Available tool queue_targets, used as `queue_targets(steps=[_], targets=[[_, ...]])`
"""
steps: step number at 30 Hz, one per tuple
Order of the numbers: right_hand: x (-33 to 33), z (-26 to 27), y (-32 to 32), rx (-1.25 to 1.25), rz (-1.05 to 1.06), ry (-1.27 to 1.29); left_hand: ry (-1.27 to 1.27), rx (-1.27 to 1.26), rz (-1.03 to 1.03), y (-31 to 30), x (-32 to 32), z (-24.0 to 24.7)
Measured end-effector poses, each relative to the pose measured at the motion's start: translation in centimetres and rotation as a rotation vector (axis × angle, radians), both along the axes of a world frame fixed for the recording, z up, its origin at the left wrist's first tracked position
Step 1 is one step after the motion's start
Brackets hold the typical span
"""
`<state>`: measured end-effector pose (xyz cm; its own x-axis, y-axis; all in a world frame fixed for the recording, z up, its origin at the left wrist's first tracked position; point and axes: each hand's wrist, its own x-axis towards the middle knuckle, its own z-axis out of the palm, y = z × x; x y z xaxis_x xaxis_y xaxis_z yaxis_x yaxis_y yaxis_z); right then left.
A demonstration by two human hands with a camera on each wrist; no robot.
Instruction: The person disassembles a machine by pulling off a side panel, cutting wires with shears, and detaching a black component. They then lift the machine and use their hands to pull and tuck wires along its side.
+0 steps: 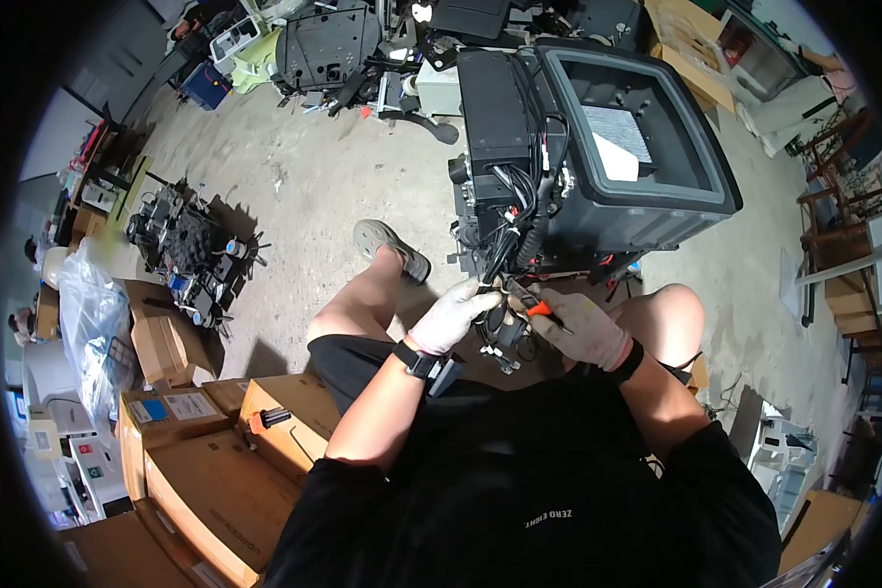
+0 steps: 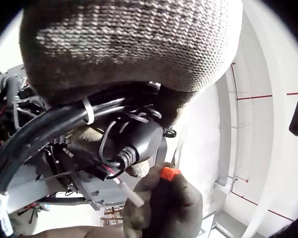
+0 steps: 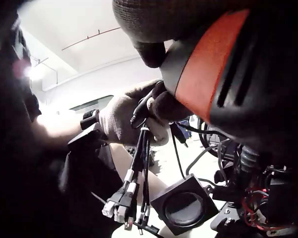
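In a white glove, my left hand grips a bundle of black cables bound by a white cable tie. My right hand, gloved too, holds a hand tool by its orange-and-black handle. Its thin metal end points towards the cables; I cannot tell what kind of tool it is. Cable ends with clear plugs hang below my left hand. Beside them is a black square part with a round recess. The cables come from a large dark machine with an open bin.
Cardboard boxes stand at my left, with an orange-and-black tool lying on them. A wired assembly sits on the concrete floor at left. Dismantled parts crowd the back; a white panelled part lies at right.
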<state>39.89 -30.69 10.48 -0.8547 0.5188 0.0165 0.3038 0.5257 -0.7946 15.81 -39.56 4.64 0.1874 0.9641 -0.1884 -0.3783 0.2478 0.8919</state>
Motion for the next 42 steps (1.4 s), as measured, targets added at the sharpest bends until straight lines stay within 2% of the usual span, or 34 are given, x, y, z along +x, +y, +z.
queue_targets(steps=[2, 4, 7, 8, 12, 17, 21, 30, 38, 42], targets=[[0.4, -0.5, 0.0, 0.025, 0.008, -0.014, -0.039, -0.029, -0.022, 0.1, 0.2, -0.6], [0.7, -0.8, 0.1, 0.051, 0.019, -0.027, -0.055, 0.041, 0.050, 0.2, 0.5, -1.4], [1.2, -0.7, 0.5, 0.034, 0.023, -0.069, -0.023, -0.023, 0.143, -0.1, 0.9, -0.6], [1.3, -0.5, 0.7, 0.058, 0.047, -0.091, -0.097, -0.078, 0.211, -0.1, 1.7, 2.1], [1.7, -0.3, 0.7, 0.130, 0.042, -0.204, -0.072, -0.050, 0.323, 0.4, 2.0, -0.2], [2.0, -1.4, 0.5, 0.138, 0.021, -0.278, -0.082, -0.102, 0.305, 0.3, 2.2, -0.3], [2.1, -2.6, 0.4, 0.206, -0.017, -0.294, 0.028, -0.073, 0.367, 0.6, 2.7, -1.1], [1.5, -1.8, 0.2, 0.198, -0.032, -0.407, 0.146, -0.079, 0.425, 0.6, 3.8, -1.9], [1.4, -2.1, 0.4, 0.172, -0.021, -0.399, 0.213, -0.044, 0.472, 0.7, 4.2, -1.8], [1.5, -2.7, 0.4, 0.165, -0.021, -0.399, 0.344, -0.011, 0.468, 0.8, 4.4, -1.5]])
